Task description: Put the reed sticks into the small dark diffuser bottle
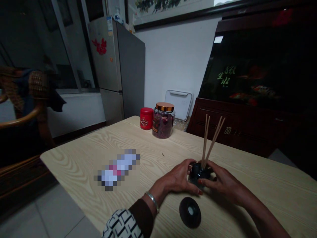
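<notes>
Both of my hands are wrapped around a small dark glass bottle (pixel 199 172) on the right part of the table. Several thin reed sticks (pixel 208 142) stand up out of its neck, fanned slightly apart. My left hand (pixel 182 177) grips the bottle's left side, thumb low at the front. On the opposite side, my right hand (pixel 221 178) holds it between thumb and fingers. Just in front of the hands lies a round black lid-like disc (pixel 187 213) with a pale centre. A small brown sliver (pixel 163 154) rests on the wood beyond my left hand.
On the light wooden table (pixel 86 148) lies a blurred-out phone-like object (pixel 119 168) at left. A red canister (pixel 146 118) and a gold-lidded jar of dried flowers (pixel 162 122) stand at the far edge. Behind are a fridge (pixel 131 69) and a fish tank (pixel 247 72).
</notes>
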